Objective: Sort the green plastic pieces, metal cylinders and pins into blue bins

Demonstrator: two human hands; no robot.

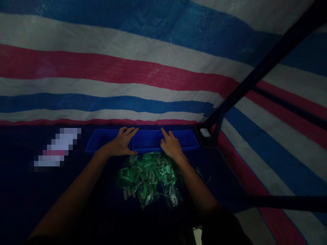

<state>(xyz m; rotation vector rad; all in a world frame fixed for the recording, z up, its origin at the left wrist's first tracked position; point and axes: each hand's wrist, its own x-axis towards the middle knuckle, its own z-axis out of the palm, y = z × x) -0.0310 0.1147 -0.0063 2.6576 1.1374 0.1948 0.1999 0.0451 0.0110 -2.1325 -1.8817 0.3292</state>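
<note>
My left hand (123,141) lies flat with its fingers stretched out over the near rim of a blue tray (98,141), close to where it meets a second blue tray (187,140). My right hand (170,144) rests on the near edge of that second tray, with the index finger pointing into it and the other fingers loosely curled. Nothing shows in either hand. Just in front of both wrists is a heap of small green and white parts in clear bags (148,178) on the dark blue table.
A red, white and blue striped tarp (127,68) hangs behind the table and on the right. A dark metal frame bar (265,63) slopes down to a joint (205,133) beside the right tray. A blurred-out patch (57,148) lies at left.
</note>
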